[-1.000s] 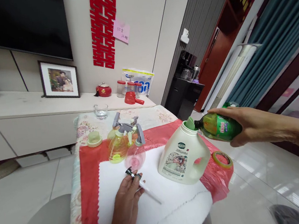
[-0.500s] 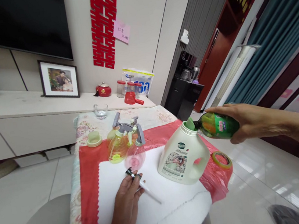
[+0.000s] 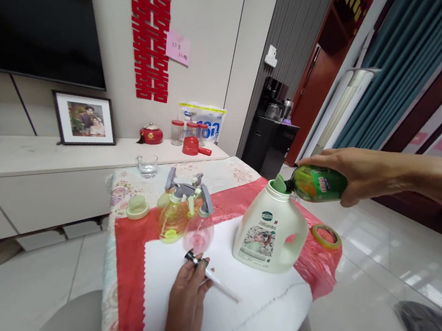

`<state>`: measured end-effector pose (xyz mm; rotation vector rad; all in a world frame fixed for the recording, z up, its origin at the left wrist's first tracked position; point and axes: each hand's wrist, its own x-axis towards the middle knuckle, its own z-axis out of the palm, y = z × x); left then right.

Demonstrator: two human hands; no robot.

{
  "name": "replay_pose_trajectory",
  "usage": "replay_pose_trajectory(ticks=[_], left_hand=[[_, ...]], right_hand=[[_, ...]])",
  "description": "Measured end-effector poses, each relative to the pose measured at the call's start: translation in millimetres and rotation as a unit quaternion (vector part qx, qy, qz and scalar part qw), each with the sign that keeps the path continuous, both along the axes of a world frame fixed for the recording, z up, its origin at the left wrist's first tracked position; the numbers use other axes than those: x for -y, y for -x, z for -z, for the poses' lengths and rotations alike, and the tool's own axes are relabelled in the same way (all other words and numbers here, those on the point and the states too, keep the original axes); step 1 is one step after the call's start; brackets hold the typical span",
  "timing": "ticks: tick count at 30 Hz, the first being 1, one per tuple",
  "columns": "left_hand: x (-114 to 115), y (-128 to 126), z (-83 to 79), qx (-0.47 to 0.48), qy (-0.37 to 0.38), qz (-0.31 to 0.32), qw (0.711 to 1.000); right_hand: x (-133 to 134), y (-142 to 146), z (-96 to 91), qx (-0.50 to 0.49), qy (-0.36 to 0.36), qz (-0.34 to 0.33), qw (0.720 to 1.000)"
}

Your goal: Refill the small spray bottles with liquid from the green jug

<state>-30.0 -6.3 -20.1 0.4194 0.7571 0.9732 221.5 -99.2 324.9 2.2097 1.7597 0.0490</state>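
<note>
The right hand (image 3: 354, 174) has its fingers clamped round a green bottle (image 3: 318, 183), held on its side in the air with its neck at the open mouth of a white jug (image 3: 269, 230). The bottle's label band is red and white, its writing too small to read. The jug stands on the surface, where red cloth (image 3: 127, 255) meets white cloth (image 3: 234, 317). It bears a round green logo over a picture label, and its lettering is not legible.

The left hand (image 3: 186, 302) lies on the white cloth with its fingers close together over a pump (image 3: 218, 285). Whether they grip it or only rest on it cannot be told.

Two spray bottles, yellow (image 3: 171, 219) and pink (image 3: 198, 230), stand just behind the left hand. A tape roll (image 3: 326, 235) lies right of the jug. On the sideboard, a bag (image 3: 203, 124) shows big blue digits like "100". A pink note (image 3: 178, 50) on the wall carries unreadable handwriting.
</note>
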Motion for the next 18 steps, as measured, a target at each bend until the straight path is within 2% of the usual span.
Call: replay_pose_trajectory(ticks=[11,18], left_hand=[[-2,1,-4.2,0.006,0.009,0.004,1.0],[-3,2,2.5,0.015,-0.004,0.014,1.0]], right_hand=[[-16,13,-6.6,0.058,0.03,-0.016,0.998],[-23,17,-10.4,0.09,0.051,-0.041,0.994]])
